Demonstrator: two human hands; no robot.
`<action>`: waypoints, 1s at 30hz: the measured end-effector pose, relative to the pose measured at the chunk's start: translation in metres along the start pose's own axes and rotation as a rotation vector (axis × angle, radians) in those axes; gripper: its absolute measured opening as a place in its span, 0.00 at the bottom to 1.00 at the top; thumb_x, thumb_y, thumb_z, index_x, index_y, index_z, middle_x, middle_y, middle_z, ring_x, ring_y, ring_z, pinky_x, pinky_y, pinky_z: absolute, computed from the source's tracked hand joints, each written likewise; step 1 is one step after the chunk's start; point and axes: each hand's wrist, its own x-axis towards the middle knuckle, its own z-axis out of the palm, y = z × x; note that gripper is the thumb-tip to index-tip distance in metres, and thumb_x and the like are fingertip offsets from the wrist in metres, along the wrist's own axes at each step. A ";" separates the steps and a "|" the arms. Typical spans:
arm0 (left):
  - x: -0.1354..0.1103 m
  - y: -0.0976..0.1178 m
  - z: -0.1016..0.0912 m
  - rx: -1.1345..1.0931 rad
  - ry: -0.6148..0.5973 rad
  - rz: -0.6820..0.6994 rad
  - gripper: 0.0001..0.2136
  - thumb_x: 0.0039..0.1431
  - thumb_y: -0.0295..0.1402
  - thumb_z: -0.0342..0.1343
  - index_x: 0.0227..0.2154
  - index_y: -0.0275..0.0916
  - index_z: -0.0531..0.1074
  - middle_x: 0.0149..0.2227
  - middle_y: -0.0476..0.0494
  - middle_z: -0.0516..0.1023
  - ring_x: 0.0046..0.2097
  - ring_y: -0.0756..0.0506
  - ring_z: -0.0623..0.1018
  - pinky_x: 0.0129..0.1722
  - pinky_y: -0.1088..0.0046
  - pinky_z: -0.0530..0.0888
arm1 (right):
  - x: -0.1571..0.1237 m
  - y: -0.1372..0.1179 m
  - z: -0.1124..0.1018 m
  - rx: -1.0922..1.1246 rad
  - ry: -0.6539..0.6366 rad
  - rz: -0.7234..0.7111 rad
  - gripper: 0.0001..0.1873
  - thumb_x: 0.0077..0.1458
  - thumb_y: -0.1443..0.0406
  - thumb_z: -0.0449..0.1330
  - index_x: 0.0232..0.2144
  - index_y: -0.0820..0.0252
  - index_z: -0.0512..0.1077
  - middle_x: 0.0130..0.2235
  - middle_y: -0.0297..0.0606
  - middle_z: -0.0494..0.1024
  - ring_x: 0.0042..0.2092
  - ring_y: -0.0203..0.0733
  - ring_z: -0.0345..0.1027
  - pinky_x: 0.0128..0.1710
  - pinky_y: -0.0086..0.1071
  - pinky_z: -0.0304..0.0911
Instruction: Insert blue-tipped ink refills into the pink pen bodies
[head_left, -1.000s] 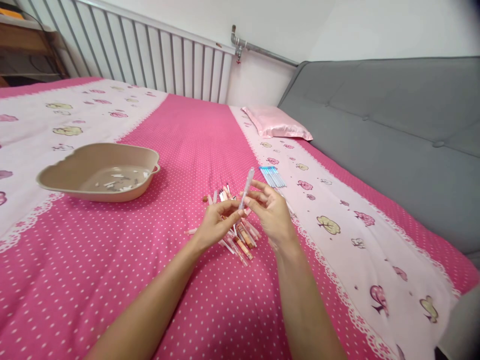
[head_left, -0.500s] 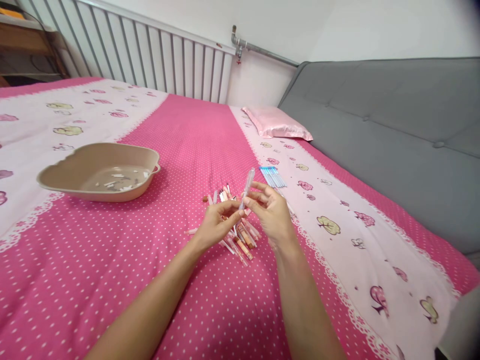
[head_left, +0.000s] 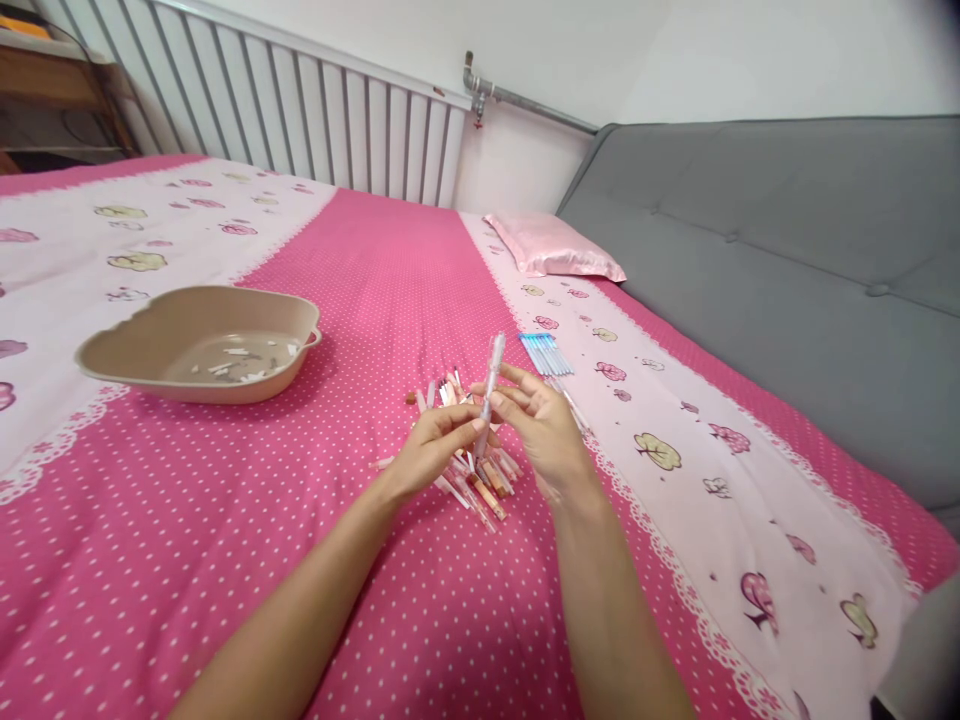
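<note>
Pinching a slim translucent plastic pen (head_left: 492, 372), fingertips closed, left hand (head_left: 436, 445) and right hand (head_left: 546, 430) are steadying it left of blue-topped pens (head_left: 546, 354); light pressure should suffice.

The pen (head_left: 492, 370) I hold is clear, tinted pale pink. The loose pens (head_left: 487, 497) mix pink, white and orange; the pen row (head_left: 546, 354) is blue and pale grey. I see a hot-pink bedspread (head_left: 412, 260) with white polka dots and tree-printed pale-pink bands, a tan basin (head_left: 217, 392), a pink pillow (head_left: 555, 246).
</note>
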 end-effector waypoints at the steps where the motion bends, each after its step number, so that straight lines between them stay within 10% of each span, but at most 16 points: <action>1: 0.000 0.001 0.000 -0.015 -0.021 -0.011 0.12 0.56 0.38 0.53 0.28 0.32 0.73 0.24 0.46 0.72 0.27 0.51 0.72 0.31 0.75 0.68 | 0.000 0.000 0.000 0.008 -0.005 0.010 0.21 0.48 0.65 0.61 0.47 0.60 0.67 0.38 0.40 0.77 0.36 0.38 0.72 0.40 0.36 0.66; 30: 0.000 0.001 0.002 -0.110 -0.041 -0.028 0.12 0.53 0.38 0.57 0.24 0.32 0.73 0.21 0.48 0.73 0.22 0.53 0.71 0.24 0.79 0.67 | -0.001 -0.004 -0.002 0.062 0.055 0.052 0.24 0.39 0.63 0.67 0.41 0.64 0.70 0.33 0.40 0.80 0.36 0.42 0.74 0.42 0.38 0.67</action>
